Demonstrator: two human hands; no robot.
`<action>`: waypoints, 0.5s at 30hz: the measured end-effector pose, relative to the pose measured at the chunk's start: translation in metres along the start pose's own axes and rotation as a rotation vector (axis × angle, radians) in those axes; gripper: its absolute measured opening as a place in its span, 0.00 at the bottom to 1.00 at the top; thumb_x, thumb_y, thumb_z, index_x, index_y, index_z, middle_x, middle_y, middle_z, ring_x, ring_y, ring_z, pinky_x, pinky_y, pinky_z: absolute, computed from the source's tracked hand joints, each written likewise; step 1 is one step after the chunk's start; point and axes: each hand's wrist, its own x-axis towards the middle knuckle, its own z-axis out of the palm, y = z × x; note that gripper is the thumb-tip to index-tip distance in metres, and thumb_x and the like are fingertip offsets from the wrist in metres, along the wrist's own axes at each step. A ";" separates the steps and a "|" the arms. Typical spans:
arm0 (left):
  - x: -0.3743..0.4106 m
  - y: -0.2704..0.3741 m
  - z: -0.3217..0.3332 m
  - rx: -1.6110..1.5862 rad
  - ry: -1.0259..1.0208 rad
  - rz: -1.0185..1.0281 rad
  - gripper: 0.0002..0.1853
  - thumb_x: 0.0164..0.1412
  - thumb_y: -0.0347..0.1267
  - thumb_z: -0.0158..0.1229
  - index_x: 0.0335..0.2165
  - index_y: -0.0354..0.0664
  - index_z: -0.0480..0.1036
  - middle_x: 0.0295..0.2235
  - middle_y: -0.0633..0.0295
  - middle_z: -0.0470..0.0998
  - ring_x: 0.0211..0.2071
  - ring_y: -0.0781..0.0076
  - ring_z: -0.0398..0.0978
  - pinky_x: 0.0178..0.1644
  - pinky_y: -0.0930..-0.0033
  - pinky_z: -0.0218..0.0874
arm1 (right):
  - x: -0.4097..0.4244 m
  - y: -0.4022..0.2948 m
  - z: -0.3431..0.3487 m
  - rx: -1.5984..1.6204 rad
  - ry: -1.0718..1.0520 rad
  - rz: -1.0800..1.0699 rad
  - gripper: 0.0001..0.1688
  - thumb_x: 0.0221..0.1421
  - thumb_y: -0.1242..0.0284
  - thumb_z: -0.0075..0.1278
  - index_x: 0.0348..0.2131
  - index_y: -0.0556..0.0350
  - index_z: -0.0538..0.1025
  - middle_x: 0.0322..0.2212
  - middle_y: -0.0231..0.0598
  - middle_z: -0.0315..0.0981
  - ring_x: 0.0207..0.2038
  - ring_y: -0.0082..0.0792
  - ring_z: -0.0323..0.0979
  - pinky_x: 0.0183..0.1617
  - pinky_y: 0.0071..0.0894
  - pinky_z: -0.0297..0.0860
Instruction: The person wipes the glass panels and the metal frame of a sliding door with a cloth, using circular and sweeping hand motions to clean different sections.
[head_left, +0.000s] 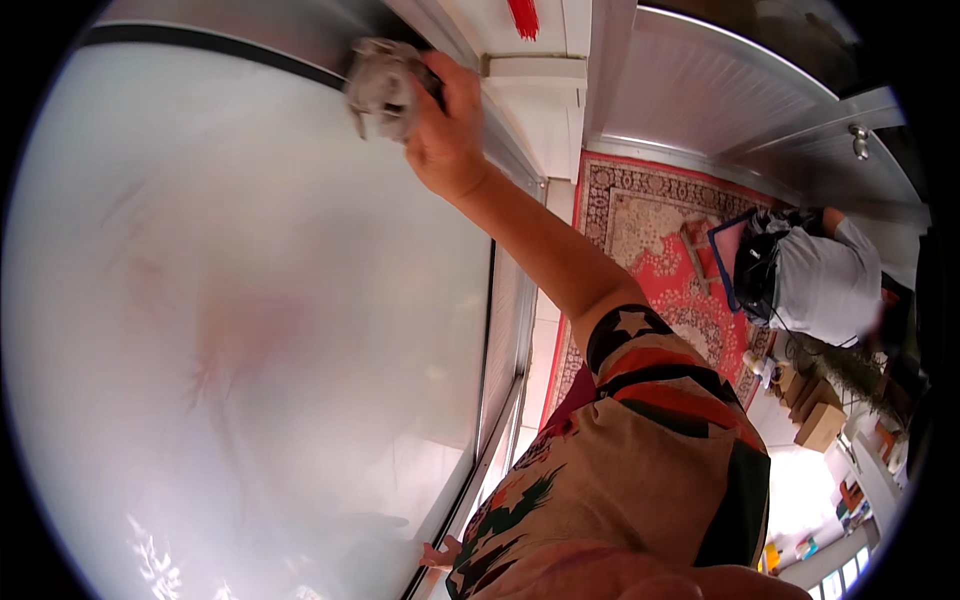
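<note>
My right hand (450, 120) is closed around a crumpled grey cloth (382, 90), which is blurred. The cloth is at the top edge of a large frosted glass panel (337, 300), by its black seal and metal frame. My right arm is stretched out in a short patterned sleeve. Low in the view, my left hand (442, 555) shows only in part, its fingers at the black-edged side frame (474, 472) of the panel. My shirt hides the rest of it, so its grip is unclear. Faint streaks and reflections show on the glass.
A white post (536, 135) with a red paint mark stands beside the panel. Behind me lies a red patterned carpet (675, 225), with a person in a grey shirt (825, 285) near a small wooden stool (697, 255). Cardboard boxes (817, 412) and a door knob (859, 142) are farther right.
</note>
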 end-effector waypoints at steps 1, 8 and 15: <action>0.000 0.002 -0.004 0.007 -0.007 0.010 0.30 0.51 0.31 0.60 0.54 0.35 0.70 0.60 0.27 0.59 0.61 0.37 0.62 0.60 0.44 0.59 | -0.027 0.011 -0.007 -0.013 -0.038 0.055 0.26 0.39 0.86 0.53 0.43 0.59 0.78 0.48 0.51 0.68 0.43 0.51 0.69 0.45 0.43 0.69; 0.011 0.018 -0.020 0.038 -0.023 0.065 0.30 0.53 0.32 0.60 0.55 0.35 0.69 0.60 0.27 0.59 0.61 0.36 0.62 0.60 0.43 0.58 | -0.148 0.070 -0.037 -0.141 -0.155 0.383 0.21 0.44 0.90 0.54 0.41 0.60 0.78 0.43 0.46 0.71 0.42 0.46 0.74 0.43 0.34 0.73; 0.014 0.032 -0.031 0.067 -0.023 0.083 0.29 0.55 0.32 0.60 0.56 0.35 0.68 0.60 0.28 0.60 0.61 0.36 0.62 0.60 0.43 0.58 | -0.223 0.109 -0.047 -0.339 -0.233 0.665 0.16 0.40 0.87 0.54 0.34 0.57 0.76 0.34 0.45 0.68 0.32 0.52 0.72 0.33 0.45 0.72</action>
